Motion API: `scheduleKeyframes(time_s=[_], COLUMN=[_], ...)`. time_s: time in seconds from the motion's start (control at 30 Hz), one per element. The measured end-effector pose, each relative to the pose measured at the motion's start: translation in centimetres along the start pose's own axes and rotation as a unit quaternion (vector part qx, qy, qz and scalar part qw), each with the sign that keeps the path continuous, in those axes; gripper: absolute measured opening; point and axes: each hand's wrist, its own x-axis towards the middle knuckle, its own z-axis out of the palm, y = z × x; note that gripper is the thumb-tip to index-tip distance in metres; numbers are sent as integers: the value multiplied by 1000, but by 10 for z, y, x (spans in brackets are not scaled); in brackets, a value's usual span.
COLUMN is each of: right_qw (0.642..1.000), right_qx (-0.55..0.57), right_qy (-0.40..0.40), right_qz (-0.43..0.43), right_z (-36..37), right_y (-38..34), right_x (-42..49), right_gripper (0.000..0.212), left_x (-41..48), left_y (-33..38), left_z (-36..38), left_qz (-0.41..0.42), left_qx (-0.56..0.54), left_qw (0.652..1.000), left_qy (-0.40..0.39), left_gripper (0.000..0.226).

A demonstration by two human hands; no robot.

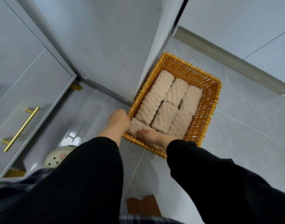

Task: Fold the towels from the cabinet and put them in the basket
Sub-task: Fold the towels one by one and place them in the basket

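Note:
An orange wicker basket (206, 101) stands on the floor against the wall corner. Several folded beige towels (164, 113) lie side by side in it in rows. One more folded beige towel (136, 125) sits in the basket's near left corner. My left hand (118, 120) grips its left end, with the fingers curled down between the towel and the basket wall and hidden there. At the towel's near edge my right hand (150, 135) holds it, thumb lying across the top. Black sleeves cover both arms.
A grey cabinet (30, 88) with a gold bar handle (22, 128) stands at the left. A pale slipper (57, 156) is on the floor below it. Grey floor tiles surround the basket, and a wall and skirting board (227, 60) run behind it.

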Motion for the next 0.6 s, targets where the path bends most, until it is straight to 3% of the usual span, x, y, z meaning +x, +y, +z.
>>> scheduleKeyframes(time_s=[0.17, 0.27, 0.43, 0.6], right_qw=[987, 982, 962, 944], right_qx=[91, 99, 149, 119], right_qy=[135, 161, 218, 267], right_qz=[0, -20, -66, -152], right_z=[-26, -39, -56, -69], right_y=[2, -2, -22, -59], right_x=[-6, -18, -47, -85], right_gripper=[38, 35, 30, 32], left_x=[-9, -17, -32, -64], left_y=[1, 8, 20, 28], left_z=[-4, -12, -38, -91], left_qz=[16, 39, 80, 105], left_qx=[-11, -48, -108, -128], left_qw=[1000, 998, 991, 986], left_qy=[-9, -13, 8, 26], left_gripper=[15, 12, 31, 34])
